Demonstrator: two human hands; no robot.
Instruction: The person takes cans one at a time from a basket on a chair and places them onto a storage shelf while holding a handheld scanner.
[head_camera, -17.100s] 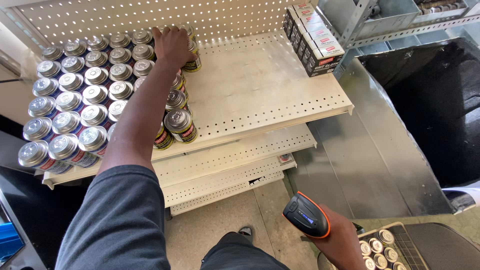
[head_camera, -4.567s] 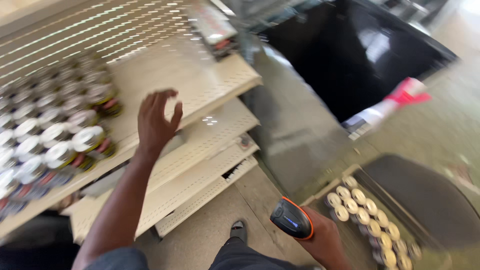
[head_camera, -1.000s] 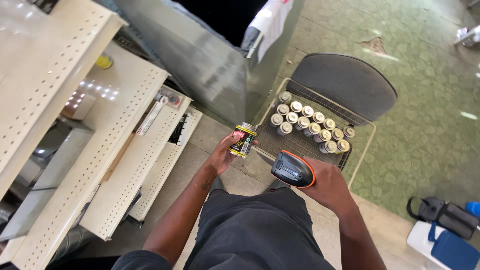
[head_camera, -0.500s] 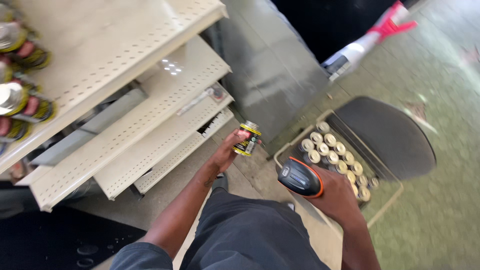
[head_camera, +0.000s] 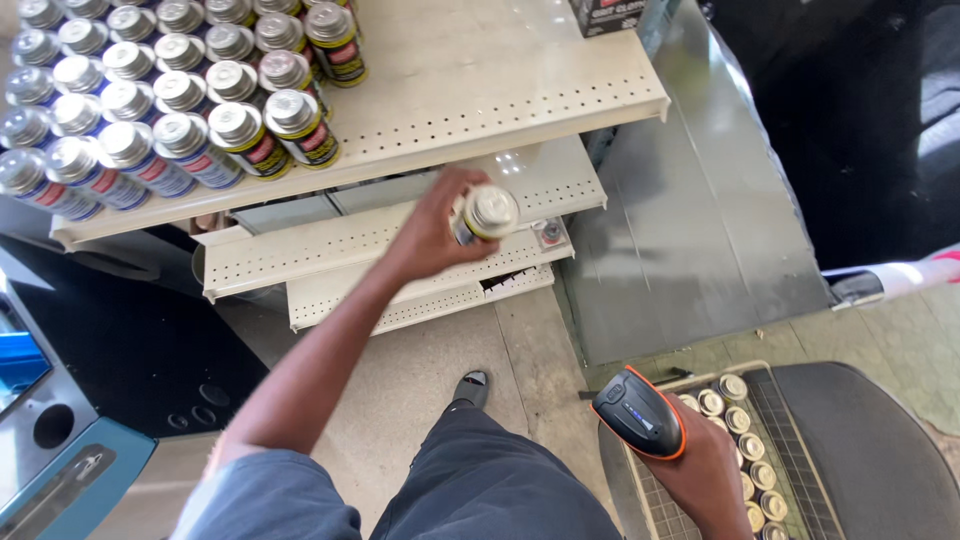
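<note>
My left hand (head_camera: 432, 228) grips a small can (head_camera: 487, 213) with a silver lid, raised in front of the cream perforated shelves (head_camera: 520, 85). Rows of similar silver-topped cans (head_camera: 160, 95) stand on the top shelf's left part, above and left of my hand. My right hand (head_camera: 700, 470) holds a black and orange handheld scanner (head_camera: 640, 415) low at the right, over a wire basket (head_camera: 640, 480) that holds several more cans (head_camera: 745, 445).
Lower cream shelves (head_camera: 330, 255) step out beneath the top one. A grey metal panel (head_camera: 690, 230) leans right of the shelving. A dark round pad (head_camera: 860, 450) lies by the basket. A blue and black unit (head_camera: 60, 440) sits at the lower left. My shoe (head_camera: 470, 385) rests on the concrete floor.
My left hand has lifted the can from near the basket up toward the shelves. My view has swung left, so the stocked top shelf is now in sight. The scanner hand stays low.
</note>
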